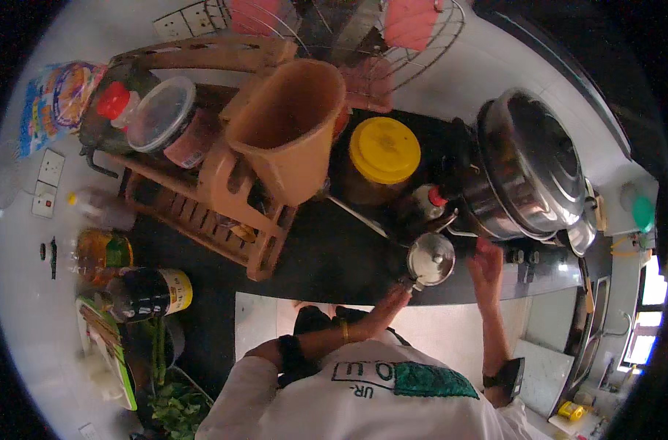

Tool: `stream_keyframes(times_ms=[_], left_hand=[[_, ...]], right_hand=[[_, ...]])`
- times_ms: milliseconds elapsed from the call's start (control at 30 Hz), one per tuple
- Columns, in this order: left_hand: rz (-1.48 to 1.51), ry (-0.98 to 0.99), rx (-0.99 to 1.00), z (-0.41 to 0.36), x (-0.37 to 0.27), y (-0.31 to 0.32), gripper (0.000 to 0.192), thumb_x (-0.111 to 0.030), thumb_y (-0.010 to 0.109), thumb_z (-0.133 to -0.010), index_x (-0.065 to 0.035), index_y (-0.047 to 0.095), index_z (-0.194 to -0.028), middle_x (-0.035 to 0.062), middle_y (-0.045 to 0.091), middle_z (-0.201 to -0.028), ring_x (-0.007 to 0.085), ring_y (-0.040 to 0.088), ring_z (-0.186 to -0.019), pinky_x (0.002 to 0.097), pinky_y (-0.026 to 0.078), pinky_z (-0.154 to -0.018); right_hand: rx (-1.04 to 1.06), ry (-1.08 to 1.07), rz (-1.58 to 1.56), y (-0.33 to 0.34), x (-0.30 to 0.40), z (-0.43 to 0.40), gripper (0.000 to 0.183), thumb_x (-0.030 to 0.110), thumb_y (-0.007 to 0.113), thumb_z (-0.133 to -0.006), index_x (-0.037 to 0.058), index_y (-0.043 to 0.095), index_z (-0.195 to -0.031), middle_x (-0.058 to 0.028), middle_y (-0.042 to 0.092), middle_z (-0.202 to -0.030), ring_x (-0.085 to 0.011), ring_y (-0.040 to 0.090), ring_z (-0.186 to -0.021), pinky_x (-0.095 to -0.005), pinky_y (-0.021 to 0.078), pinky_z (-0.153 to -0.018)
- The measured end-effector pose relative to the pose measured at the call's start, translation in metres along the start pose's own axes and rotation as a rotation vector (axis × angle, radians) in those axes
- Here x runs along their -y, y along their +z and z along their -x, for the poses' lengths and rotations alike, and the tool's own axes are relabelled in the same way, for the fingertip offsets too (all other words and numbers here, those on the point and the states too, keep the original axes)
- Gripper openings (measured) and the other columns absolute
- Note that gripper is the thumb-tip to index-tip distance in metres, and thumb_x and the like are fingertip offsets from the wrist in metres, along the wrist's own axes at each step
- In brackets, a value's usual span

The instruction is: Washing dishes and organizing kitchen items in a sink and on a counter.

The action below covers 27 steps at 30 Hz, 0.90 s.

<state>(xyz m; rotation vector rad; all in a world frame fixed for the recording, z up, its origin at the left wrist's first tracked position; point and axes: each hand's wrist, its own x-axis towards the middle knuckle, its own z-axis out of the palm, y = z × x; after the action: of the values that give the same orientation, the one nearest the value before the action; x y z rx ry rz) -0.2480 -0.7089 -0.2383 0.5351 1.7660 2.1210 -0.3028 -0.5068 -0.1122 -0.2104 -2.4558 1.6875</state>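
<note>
My left hand [393, 302] grips the handle of a small lidded stainless-steel pot [432, 259] with a round lid knob. The pot is above the front edge of the dark counter [334, 256]. My right hand [485, 259] is at the front of the stove, just below a large lidded steel pot [523, 170] and left of the control knobs [523, 257]. Its fingers are blurred, so I cannot tell whether they touch anything. Behind the small pot are a red-capped bottle [430, 199] and a jar with a yellow lid [386, 148].
A brown plastic rack [196, 217] with a brown holder [290, 137] and a clear-lidded tub [166, 118] takes up the left back. Several bottles, including a dark bottle [147, 294], line the left side. Leafy greens [177, 404] lie lower left; a sink [598, 313] is far right.
</note>
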Motion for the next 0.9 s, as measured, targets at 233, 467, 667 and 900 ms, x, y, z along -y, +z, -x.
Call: stream_keyframes(times_ms=[233, 467, 667, 900], left_hand=[[0.232, -0.115, 0.171, -0.03, -0.024, 0.003, 0.036, -0.025, 0.046, -0.084, -0.0024, 0.039, -0.111, 0.0111, 0.041, -0.112, 0.0194, 0.035, -0.108, 0.0298, 0.028, -0.09], [0.053, -0.354, 0.299, 0.003, -0.127, -0.103, 0.034, -0.026, 0.048, -0.082, -0.0014, 0.044, -0.105, 0.0086, 0.048, -0.102, 0.0151, 0.047, -0.094, 0.0274, 0.038, -0.081], [-0.01, -0.131, -0.286, 0.059, -0.217, -0.215, 0.03, -0.021, 0.056, -0.077, -0.006, 0.047, -0.101, 0.0056, 0.052, -0.094, 0.0131, 0.05, -0.085, 0.0242, 0.04, -0.074], [-0.598, 0.111, -0.787, 0.052, -0.208, -0.245, 0.081, -0.025, 0.072, -0.057, 0.0004, 0.026, -0.12, 0.0175, 0.036, -0.115, 0.0273, 0.036, -0.107, 0.0344, 0.031, -0.089]], right_hand=[[0.001, 0.116, -0.159, 0.001, -0.035, 0.04, 0.043, 0.002, 0.054, -0.074, 0.0089, 0.036, -0.112, -0.0073, 0.035, -0.119, -0.0189, 0.039, -0.105, -0.0294, 0.0355, -0.082], [-0.005, -0.167, -0.058, -0.005, 0.03, 0.015, 0.036, 0.001, 0.054, -0.074, 0.0077, 0.04, -0.106, -0.0061, 0.045, -0.108, -0.0153, 0.045, -0.096, -0.026, 0.035, -0.082], [0.225, -0.325, -0.238, 0.095, 0.16, -0.022, 0.042, 0.0, 0.058, -0.069, 0.0071, 0.04, -0.105, -0.0054, 0.044, -0.108, -0.0138, 0.043, -0.095, -0.0281, 0.0384, -0.077], [0.367, -0.493, -0.336, 0.185, 0.225, -0.032, 0.107, 0.013, 0.074, -0.056, 0.0148, -0.002, -0.13, -0.0093, 0.02, -0.129, -0.0232, 0.025, -0.117, -0.0354, 0.0275, -0.094]])
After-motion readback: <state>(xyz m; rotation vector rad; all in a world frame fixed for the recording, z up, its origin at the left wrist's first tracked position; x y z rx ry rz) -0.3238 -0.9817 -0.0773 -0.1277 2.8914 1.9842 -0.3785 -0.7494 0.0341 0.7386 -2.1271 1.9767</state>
